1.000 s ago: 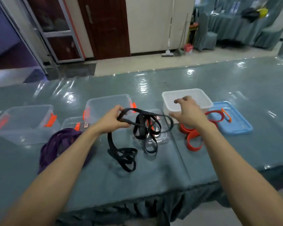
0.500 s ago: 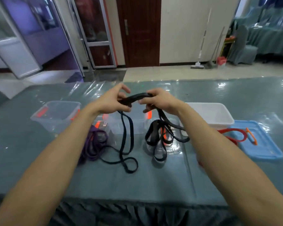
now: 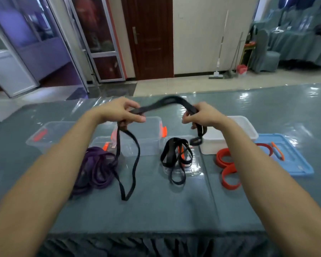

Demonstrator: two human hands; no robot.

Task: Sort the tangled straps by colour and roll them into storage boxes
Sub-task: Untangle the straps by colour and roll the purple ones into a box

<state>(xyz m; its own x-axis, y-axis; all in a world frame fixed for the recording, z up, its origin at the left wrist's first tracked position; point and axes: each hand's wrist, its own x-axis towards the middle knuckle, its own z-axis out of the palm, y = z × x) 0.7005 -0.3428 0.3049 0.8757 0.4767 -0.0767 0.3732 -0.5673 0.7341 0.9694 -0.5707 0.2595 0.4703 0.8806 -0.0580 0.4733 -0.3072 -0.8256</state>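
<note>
2 hands hold 1 black strap in the air over the middle of the table. From my remote seat it reads as flat, matte woven webbing, arching between them. The left hand pinches it between the thumb and curled fingers. A long narrow loop hangs from that grip, and its lowest bend lies on the cloth toward the near edge. The right hand is curled round the other end, and a short tail with a small loop dangles under it, in front of the white box.

A black bundle of the same webbing lies in loose loops on a clear lid. I cannot tell whether it joins the held strap. The purple strap is a thicker, heaped coil left of the hanging loop, partly over a second clear lid. The red strap is smooth and rubbery, curled in a figure of 8 beside the opaque white box and reaching onto the blue lid.

2 see-through boxes with orange latches stand behind: the middle clear box and the left clear box toward the left edge. The table wears grey-green cloth under glossy film, with a pleated skirt at the near edge.
</note>
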